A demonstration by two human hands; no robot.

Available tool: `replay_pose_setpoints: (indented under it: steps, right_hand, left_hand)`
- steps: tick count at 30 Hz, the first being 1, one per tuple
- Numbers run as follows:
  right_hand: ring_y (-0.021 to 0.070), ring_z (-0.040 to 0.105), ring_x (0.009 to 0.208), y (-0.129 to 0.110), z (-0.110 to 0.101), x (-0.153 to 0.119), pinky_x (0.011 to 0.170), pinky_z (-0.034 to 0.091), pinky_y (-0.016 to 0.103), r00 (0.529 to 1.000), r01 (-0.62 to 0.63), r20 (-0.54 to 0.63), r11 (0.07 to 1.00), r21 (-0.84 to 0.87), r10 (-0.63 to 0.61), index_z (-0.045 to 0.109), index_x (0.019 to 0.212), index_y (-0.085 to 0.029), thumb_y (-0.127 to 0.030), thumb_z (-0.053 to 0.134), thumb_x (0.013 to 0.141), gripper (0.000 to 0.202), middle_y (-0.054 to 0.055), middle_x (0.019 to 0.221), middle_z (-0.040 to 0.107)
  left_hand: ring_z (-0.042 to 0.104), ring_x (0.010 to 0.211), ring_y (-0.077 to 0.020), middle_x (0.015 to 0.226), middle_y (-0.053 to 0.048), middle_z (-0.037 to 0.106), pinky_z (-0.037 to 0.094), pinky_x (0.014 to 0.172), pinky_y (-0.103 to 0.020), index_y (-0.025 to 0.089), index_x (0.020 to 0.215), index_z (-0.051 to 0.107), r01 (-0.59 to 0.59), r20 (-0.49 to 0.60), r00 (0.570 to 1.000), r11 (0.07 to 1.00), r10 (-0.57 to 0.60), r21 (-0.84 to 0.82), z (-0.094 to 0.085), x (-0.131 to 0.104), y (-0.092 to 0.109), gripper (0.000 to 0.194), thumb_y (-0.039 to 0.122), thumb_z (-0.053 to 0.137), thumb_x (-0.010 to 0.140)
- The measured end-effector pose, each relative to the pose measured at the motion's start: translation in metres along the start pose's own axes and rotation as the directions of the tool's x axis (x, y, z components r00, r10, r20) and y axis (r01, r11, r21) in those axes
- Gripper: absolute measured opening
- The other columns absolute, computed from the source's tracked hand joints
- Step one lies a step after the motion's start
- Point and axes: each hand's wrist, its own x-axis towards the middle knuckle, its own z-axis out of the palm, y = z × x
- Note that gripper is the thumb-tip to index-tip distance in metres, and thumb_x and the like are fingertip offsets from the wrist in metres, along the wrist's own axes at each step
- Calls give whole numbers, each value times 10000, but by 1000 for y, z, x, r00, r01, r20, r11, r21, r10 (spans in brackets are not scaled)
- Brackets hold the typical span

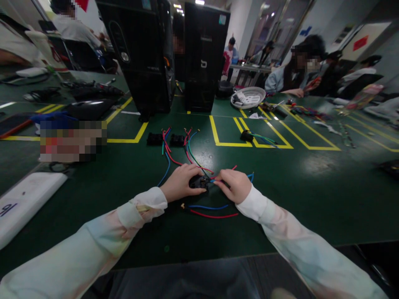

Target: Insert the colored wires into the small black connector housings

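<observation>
My left hand point(182, 182) is wrapped round a small black part point(198, 182) and holds it just over the green table. The fingers of my right hand point(233, 182) pinch a blue wire point(213, 181) at the right side of that part. Red and blue wire ends show around my right hand. Beyond my hands lie two black parts, one at the left point(155, 138) and one beside it point(177, 140), with red, blue and green wires. Nearer to me rest a loose blue wire point(208, 207) and a loose red wire point(215, 216).
Two black computer towers point(140, 58) point(204, 58) stand at the back of the green table point(140, 245). A white basket point(248, 97) and another wired black part point(247, 136) are at the right. A white case point(28, 203) lies at the left. People sit beyond.
</observation>
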Motion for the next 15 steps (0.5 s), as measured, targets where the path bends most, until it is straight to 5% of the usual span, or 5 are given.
replay_pose_setpoints:
  steps: [5, 15]
  right_hand:
    - [151, 487, 664, -5, -4, 1, 602, 344, 257, 993, 65, -85, 989, -132, -76, 549, 754, -159, -256, 441, 879, 192, 52, 699, 595]
    - [142, 496, 674, -4, -4, 2, 614, 358, 254, 998, 47, -44, 999, -14, -47, 539, 783, -166, -240, 428, 884, 167, 41, 718, 591]
  left_hand:
    - [489, 889, -216, 979, -35, 557, 374, 774, -337, 198, 919, 532, -7, 13, 1000, 1000, 7, -7, -2, 0, 2, 367, 484, 615, 705]
    - [465, 895, -218, 984, -47, 537, 374, 772, -344, 200, 949, 537, -38, 45, 998, 999, 37, 15, -3, -1, 2, 377, 513, 568, 741]
